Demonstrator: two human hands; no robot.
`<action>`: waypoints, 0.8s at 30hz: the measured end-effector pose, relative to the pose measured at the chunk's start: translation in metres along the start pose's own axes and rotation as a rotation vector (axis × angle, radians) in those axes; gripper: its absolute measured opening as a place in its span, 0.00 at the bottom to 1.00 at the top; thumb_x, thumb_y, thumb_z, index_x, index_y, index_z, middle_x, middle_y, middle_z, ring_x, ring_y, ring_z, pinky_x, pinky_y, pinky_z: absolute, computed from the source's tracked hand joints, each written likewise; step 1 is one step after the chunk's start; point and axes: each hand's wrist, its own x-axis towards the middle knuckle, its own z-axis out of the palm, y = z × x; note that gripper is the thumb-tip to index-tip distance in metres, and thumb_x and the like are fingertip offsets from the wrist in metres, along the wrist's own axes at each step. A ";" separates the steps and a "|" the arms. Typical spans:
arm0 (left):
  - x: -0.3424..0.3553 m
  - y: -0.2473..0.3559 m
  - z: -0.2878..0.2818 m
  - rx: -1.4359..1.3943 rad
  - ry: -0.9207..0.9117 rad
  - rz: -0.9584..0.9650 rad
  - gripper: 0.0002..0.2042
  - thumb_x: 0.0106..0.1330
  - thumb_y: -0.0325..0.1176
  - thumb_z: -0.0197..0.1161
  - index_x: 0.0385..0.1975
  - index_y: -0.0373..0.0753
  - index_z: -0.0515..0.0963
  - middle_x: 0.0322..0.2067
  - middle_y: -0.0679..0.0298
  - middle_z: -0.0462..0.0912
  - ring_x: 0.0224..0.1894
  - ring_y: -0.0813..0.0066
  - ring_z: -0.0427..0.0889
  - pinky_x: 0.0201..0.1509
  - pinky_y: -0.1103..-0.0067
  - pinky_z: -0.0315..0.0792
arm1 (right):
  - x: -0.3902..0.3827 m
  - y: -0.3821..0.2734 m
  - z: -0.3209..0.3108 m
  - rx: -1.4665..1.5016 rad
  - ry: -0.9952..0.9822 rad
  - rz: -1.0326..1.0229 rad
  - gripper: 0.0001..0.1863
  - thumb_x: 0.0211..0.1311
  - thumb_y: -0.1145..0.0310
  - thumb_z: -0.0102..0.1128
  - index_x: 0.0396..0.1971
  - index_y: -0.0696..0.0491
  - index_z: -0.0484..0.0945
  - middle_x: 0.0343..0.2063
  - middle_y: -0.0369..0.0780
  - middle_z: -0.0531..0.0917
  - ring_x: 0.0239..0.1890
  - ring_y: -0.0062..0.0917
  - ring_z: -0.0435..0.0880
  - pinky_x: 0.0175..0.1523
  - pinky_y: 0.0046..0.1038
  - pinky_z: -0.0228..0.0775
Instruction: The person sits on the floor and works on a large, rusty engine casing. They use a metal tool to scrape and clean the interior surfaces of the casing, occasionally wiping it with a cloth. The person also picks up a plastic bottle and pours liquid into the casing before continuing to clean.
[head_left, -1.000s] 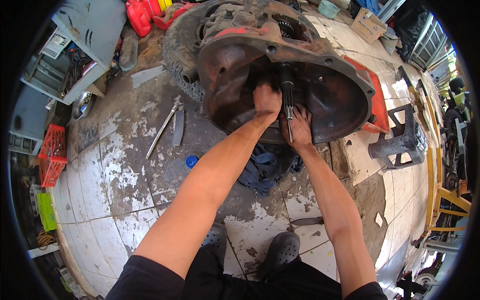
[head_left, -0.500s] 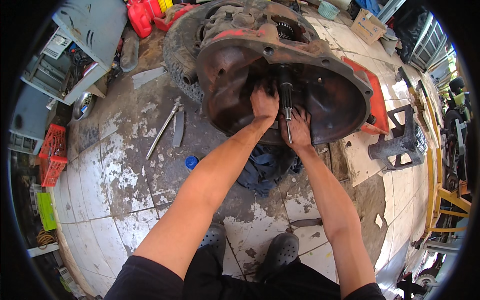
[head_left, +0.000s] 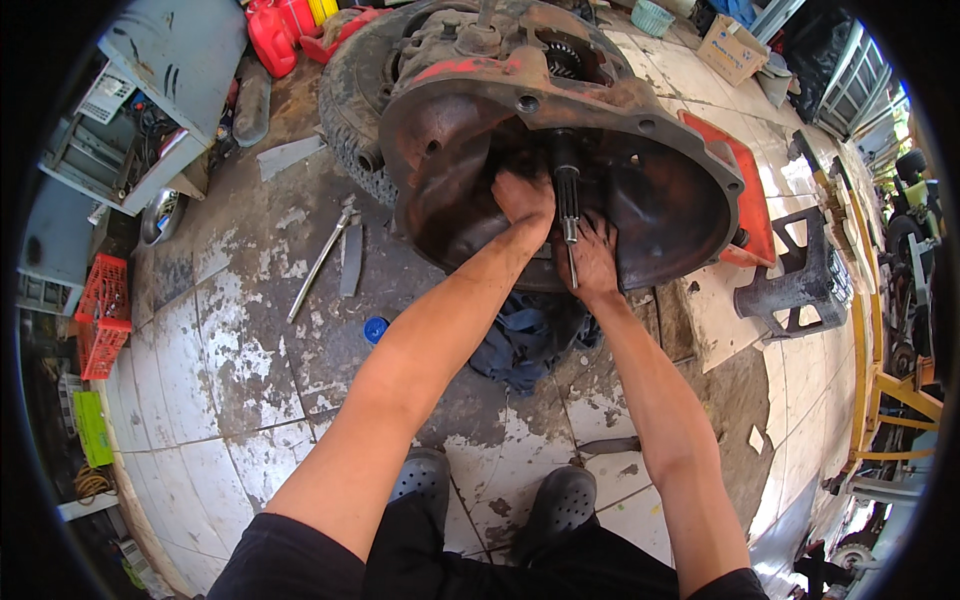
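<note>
A large rusty bell housing [head_left: 680, 220] lies in front of me, with a dark splined shaft [head_left: 566, 185] pointing out from its centre. My left hand [head_left: 521, 197] reaches inside, just left of the shaft, its fingers bent; the fingertips and anything they hold are hidden in shadow. My right hand [head_left: 596, 255] rests low inside the housing, right beside the shaft, fingers apart against the metal. A dark blue cloth [head_left: 515, 360] is bunched on the floor beneath. A long metal bar [head_left: 315, 275] and a blue cap [head_left: 376, 329] lie to the left.
A tyre [head_left: 350, 140] sits behind the housing. To the right are a red panel [head_left: 755, 210] and a dark plastic stool [head_left: 790, 300] beside cardboard and a yellow frame [head_left: 900, 395]. Grey cabinets [head_left: 170, 60] and red crates [head_left: 102, 320] stand left; red jugs [head_left: 270, 45] are at the back.
My left hand has shifted slightly leftward within the housing. The whole scene sits a little further left in view. My right hand stays in about the same place.
</note>
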 end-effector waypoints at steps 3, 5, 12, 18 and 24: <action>0.013 -0.015 0.001 -0.130 0.096 -0.169 0.13 0.52 0.34 0.71 0.29 0.29 0.82 0.31 0.44 0.85 0.39 0.44 0.84 0.43 0.60 0.78 | 0.007 -0.013 0.007 0.045 0.027 -0.025 0.19 0.59 0.67 0.53 0.50 0.55 0.74 0.50 0.46 0.78 0.59 0.46 0.69 0.61 0.49 0.59; -0.012 0.020 0.013 0.024 0.067 -0.346 0.14 0.52 0.35 0.72 0.29 0.29 0.82 0.31 0.43 0.85 0.39 0.44 0.85 0.43 0.60 0.78 | -0.009 0.008 0.004 -0.012 0.004 0.015 0.18 0.58 0.67 0.55 0.49 0.55 0.75 0.50 0.46 0.78 0.60 0.45 0.68 0.62 0.48 0.58; 0.004 0.020 -0.037 0.248 -0.249 -0.001 0.11 0.56 0.36 0.68 0.34 0.34 0.84 0.36 0.43 0.84 0.43 0.46 0.83 0.48 0.61 0.78 | 0.002 -0.007 0.003 0.086 -0.016 0.071 0.18 0.60 0.66 0.54 0.49 0.56 0.74 0.51 0.49 0.78 0.60 0.45 0.69 0.63 0.47 0.57; -0.006 0.063 -0.111 0.838 -0.782 0.249 0.17 0.62 0.34 0.62 0.52 0.43 0.80 0.48 0.50 0.83 0.54 0.53 0.79 0.56 0.64 0.76 | 0.012 -0.011 0.007 0.394 0.350 0.165 0.26 0.57 0.72 0.53 0.58 0.60 0.70 0.49 0.56 0.77 0.53 0.56 0.72 0.61 0.51 0.63; -0.021 0.046 -0.144 1.387 -0.841 0.780 0.17 0.63 0.33 0.57 0.51 0.37 0.81 0.70 0.46 0.60 0.73 0.52 0.57 0.74 0.63 0.53 | 0.030 -0.010 0.024 0.449 0.357 0.237 0.30 0.48 0.75 0.56 0.57 0.60 0.71 0.52 0.56 0.76 0.56 0.55 0.72 0.66 0.47 0.62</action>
